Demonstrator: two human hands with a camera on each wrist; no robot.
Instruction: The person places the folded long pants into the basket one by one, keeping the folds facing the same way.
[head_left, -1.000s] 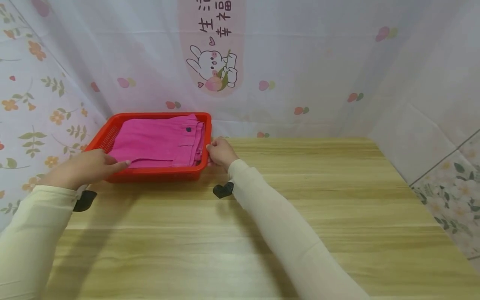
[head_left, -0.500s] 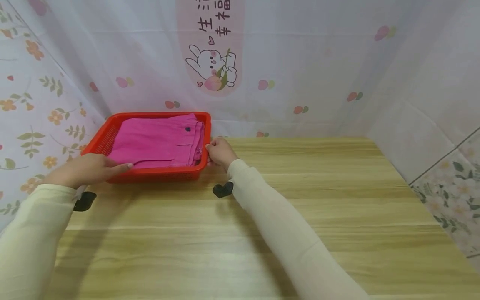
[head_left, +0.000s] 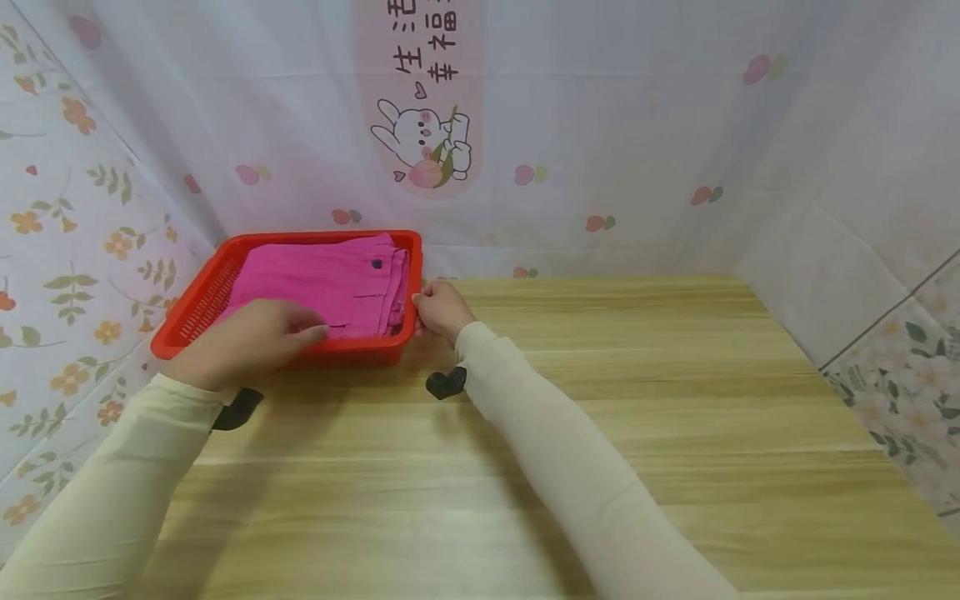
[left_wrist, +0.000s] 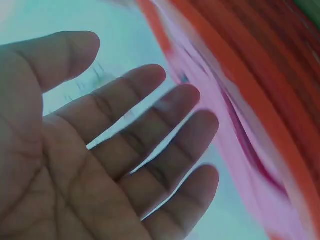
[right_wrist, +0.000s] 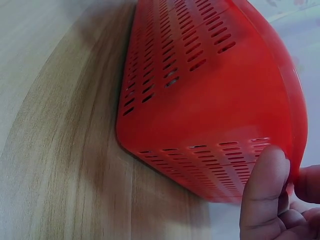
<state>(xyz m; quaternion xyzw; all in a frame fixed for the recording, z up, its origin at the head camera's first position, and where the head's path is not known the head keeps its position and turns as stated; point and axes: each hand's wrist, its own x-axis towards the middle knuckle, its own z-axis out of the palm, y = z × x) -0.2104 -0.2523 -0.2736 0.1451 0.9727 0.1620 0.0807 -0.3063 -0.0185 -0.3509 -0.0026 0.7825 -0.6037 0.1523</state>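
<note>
A red plastic basket [head_left: 356, 354] with slotted walls stands at the back left of the table. Inside it lies a folded pink garment [head_left: 307, 279] with a dark button and a seamed edge. My right hand [head_left: 444, 310] pinches the basket's right rim; in the right wrist view, finger and thumb of that hand [right_wrist: 272, 200] meet at the rim near a corner. Over the basket's front edge is my left hand [head_left: 255, 337], covering part of the rim and garment. The left wrist view shows this hand [left_wrist: 65, 165] with fingers spread, holding nothing.
The wooden table [head_left: 525, 467] extends to the front and right of the basket. A white printed curtain [head_left: 600, 125] hangs right behind the basket, and a floral cloth [head_left: 82, 250] hangs along the left side.
My left hand has moved right along the basket's front edge, leaving the front-left corner uncovered. The right hand stays at the right rim, and basket and garment look unmoved.
</note>
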